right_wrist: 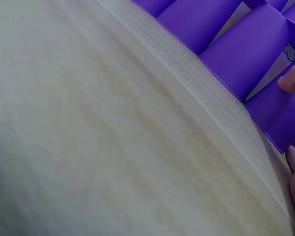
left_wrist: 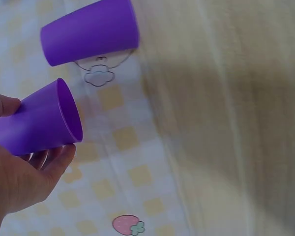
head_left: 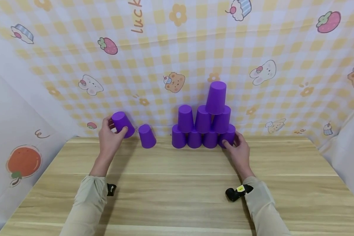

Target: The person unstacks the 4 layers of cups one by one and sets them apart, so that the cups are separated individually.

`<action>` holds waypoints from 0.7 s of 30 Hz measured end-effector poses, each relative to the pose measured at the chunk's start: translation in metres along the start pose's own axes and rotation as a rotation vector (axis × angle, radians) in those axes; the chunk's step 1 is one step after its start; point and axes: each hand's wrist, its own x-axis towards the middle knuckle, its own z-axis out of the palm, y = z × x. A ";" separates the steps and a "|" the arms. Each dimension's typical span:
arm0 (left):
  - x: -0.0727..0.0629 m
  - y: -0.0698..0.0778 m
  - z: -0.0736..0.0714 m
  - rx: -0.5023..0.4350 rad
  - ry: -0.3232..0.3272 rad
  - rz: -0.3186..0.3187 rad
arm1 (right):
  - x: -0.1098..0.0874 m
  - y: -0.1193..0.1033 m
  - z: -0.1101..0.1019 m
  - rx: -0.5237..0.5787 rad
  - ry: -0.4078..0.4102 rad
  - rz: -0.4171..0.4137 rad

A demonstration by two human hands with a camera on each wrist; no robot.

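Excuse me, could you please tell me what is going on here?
At a wood-grain table, a person's left hand holds a tapered purple plastic-looking cup upside down above the surface. Their right hand grips the rightmost bottom cup of a stack of matching upside-down cups: four below, three in the middle, one on top, over the centre and right ones. A lone purple cup stands between the left hand and the stack.

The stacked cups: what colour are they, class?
The stacked cups are all purple, clearest in the head view.
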 end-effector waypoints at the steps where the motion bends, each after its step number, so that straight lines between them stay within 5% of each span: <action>1: 0.000 -0.002 0.000 0.006 -0.002 -0.003 | 0.000 0.000 0.000 -0.007 0.000 -0.001; 21: -0.004 -0.017 0.006 0.090 -0.075 -0.013 | -0.001 0.002 0.001 -0.058 0.024 -0.029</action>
